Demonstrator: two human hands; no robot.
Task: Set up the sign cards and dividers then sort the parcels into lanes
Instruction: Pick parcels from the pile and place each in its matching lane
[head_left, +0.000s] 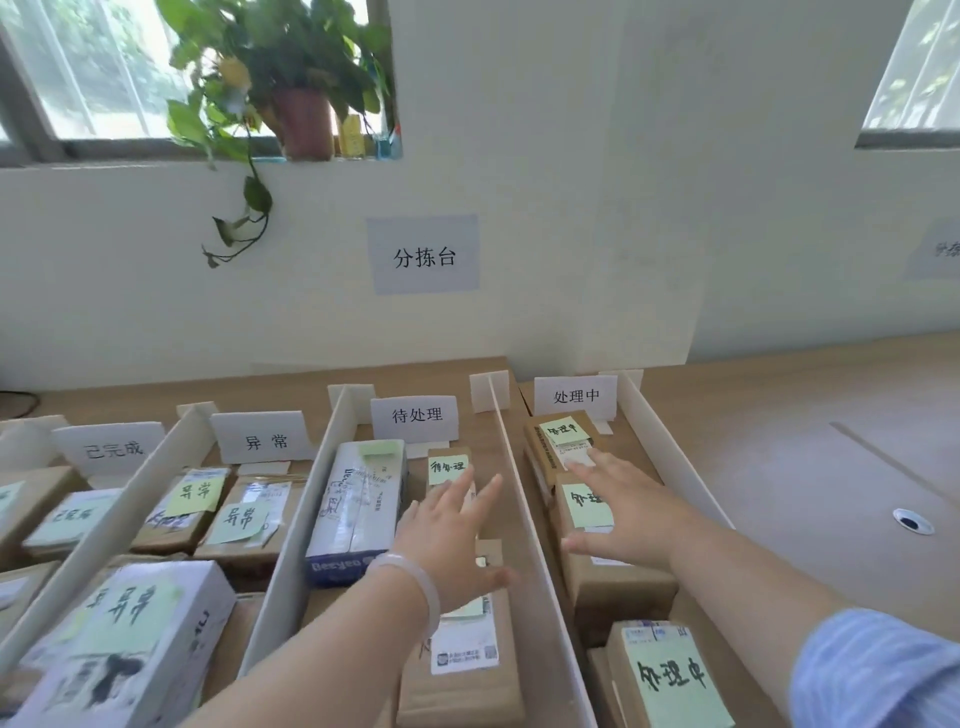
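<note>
White dividers (524, 499) split the wooden table into several lanes, each with a standing white sign card at its far end, such as 待处理 (415, 417) and 处理中 (575, 397). Cardboard and white parcels with green sticky notes fill the lanes. My left hand (452, 540) hovers flat, fingers spread, over the parcels in the 待处理 lane, above a brown parcel (462, 660). My right hand (621, 512) stretches open over the 处理中 lane, its fingers above a brown parcel (597, 540). Neither hand holds anything.
To the left lie the 异常 (265, 441) and 已完成 (111, 449) lanes with parcels. A cable hole (912, 521) sits in the table at right. A wall sign (423, 255) hangs behind, a potted plant (298, 104) stands on the sill.
</note>
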